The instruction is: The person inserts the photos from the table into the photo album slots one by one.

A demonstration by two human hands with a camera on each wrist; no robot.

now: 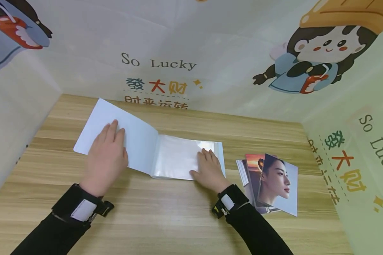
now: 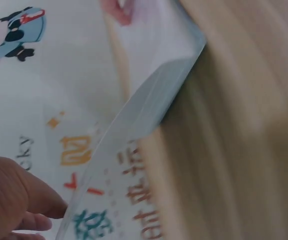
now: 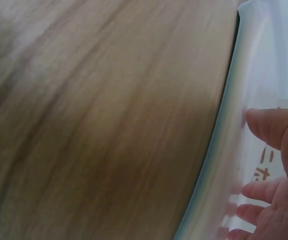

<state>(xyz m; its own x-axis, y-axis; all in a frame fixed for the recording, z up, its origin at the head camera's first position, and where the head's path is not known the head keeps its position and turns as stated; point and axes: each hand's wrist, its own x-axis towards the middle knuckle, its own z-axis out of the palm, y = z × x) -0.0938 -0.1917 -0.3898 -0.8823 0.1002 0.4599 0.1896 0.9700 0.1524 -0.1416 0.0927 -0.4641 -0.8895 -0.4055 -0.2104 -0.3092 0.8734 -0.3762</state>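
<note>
A photo album lies spread on the table, its pale blue cover swung out to the left and tilted up off the wood. My left hand rests on the inside of that cover with straight fingers. On the clear plastic sleeve page at the right, my right hand rests near the outer edge, fingers extended. In the right wrist view the fingertips touch the glossy page. The left wrist view has the left thumb beside the cover's edge.
A loose pile of photos lies right of the album, a portrait on top. The wood-grain table is bordered by a printed cloth backdrop at the back and both sides.
</note>
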